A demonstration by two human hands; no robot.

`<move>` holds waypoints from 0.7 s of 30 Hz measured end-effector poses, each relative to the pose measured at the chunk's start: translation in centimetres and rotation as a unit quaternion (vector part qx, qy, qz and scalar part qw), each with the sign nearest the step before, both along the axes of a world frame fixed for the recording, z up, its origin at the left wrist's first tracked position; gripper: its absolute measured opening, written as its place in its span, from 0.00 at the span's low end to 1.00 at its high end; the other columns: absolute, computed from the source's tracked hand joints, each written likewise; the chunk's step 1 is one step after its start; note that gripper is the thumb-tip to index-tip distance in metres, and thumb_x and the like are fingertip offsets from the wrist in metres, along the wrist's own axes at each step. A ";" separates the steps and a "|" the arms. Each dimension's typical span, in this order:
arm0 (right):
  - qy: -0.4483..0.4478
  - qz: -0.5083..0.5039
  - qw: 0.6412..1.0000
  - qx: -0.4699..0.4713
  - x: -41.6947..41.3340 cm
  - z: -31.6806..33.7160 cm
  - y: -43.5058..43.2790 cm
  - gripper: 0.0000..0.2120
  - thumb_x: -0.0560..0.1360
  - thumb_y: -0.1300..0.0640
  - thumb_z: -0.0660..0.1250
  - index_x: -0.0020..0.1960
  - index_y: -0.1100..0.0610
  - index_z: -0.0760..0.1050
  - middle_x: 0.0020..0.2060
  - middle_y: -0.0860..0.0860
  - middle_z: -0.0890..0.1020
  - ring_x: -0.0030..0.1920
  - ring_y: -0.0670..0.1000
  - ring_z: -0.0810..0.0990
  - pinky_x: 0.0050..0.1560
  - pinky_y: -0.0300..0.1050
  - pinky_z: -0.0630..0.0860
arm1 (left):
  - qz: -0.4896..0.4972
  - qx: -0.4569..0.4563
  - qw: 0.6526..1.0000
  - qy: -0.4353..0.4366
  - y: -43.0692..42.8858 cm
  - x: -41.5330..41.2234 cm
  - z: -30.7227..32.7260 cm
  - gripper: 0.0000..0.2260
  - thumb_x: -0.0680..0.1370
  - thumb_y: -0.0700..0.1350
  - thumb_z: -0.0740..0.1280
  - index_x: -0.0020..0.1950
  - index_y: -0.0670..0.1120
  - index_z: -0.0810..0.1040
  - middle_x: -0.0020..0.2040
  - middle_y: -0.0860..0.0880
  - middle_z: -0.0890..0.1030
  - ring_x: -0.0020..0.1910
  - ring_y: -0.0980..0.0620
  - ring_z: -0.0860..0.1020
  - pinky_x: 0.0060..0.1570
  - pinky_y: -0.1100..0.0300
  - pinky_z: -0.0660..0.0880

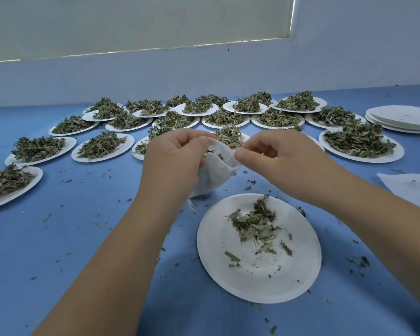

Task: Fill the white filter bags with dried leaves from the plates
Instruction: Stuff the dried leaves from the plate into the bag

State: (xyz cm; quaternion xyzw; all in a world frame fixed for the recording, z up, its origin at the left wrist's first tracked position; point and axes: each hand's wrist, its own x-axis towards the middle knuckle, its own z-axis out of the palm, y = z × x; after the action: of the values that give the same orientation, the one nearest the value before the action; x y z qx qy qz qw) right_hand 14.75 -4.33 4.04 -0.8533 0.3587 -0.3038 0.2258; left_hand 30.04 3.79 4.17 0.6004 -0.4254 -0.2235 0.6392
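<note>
Step in hand: the mouth of the white filter bag (pixel 214 170) is being spread open, judged to be ready for the next pinch of leaf.
Left grip: the left hand (pixel 177 161) is curled round the bag's body and left rim, and the bag's weight is carried there.
Right grip: the right hand (pixel 279 156) is narrowed to a thumb-and-forefinger pinch on the right edge of the mouth; whether leaf is also pinched cannot be told.
Bag: it is held in the air above the bench (pixel 83 238), just beyond the near plate (pixel 257 282); dark leaf is seen inside.
Near plate: only a thin scatter of dried leaves (pixel 255 224) lies on it.
Technique: the mouth is best stretched wide and brought over the near plate, so that spills are caught there. Small pinches are advised, as the leaf looks brittle.
Supply: many heaped plates (pixel 359 144) are set out beyond the hands.
Risk: crumbs (pixel 357 261) are already strewn over the bench.
</note>
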 end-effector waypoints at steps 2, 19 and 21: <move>0.012 -0.014 1.000 -0.008 -1.4 -0.5 0.4 0.14 0.71 0.38 0.61 0.46 0.44 0.79 0.36 0.38 0.78 0.40 0.35 0.75 0.36 0.31 0.67 | 0.011 -0.005 1.000 -0.009 0.0 0.1 -0.2 0.10 0.77 0.39 0.66 0.40 0.48 0.84 0.22 0.57 0.72 0.20 0.60 0.66 0.23 0.70 0.64; 0.257 0.061 0.964 -0.025 -3.1 -2.8 4.1 0.30 0.67 0.30 0.60 0.57 0.52 0.75 0.49 0.44 0.77 0.52 0.46 0.74 0.53 0.48 0.75 | 0.013 -0.001 0.999 -0.029 -0.5 -0.4 -0.8 0.09 0.76 0.38 0.66 0.41 0.48 0.84 0.21 0.56 0.70 0.19 0.60 0.65 0.22 0.70 0.62; 0.253 0.068 0.965 -0.028 -3.1 -2.8 4.1 0.27 0.69 0.32 0.63 0.57 0.50 0.74 0.49 0.44 0.77 0.53 0.45 0.73 0.54 0.47 0.74 | 0.006 0.000 0.999 -0.032 -0.5 -0.5 -0.8 0.09 0.77 0.38 0.66 0.41 0.47 0.84 0.21 0.56 0.69 0.19 0.60 0.64 0.21 0.70 0.62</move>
State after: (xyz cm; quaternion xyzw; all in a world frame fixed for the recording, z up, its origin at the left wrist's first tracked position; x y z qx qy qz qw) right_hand 11.63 -0.20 1.27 -0.9306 0.3368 -0.0722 0.1237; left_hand 29.50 3.29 3.36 0.6097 -0.4419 -0.2010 0.6265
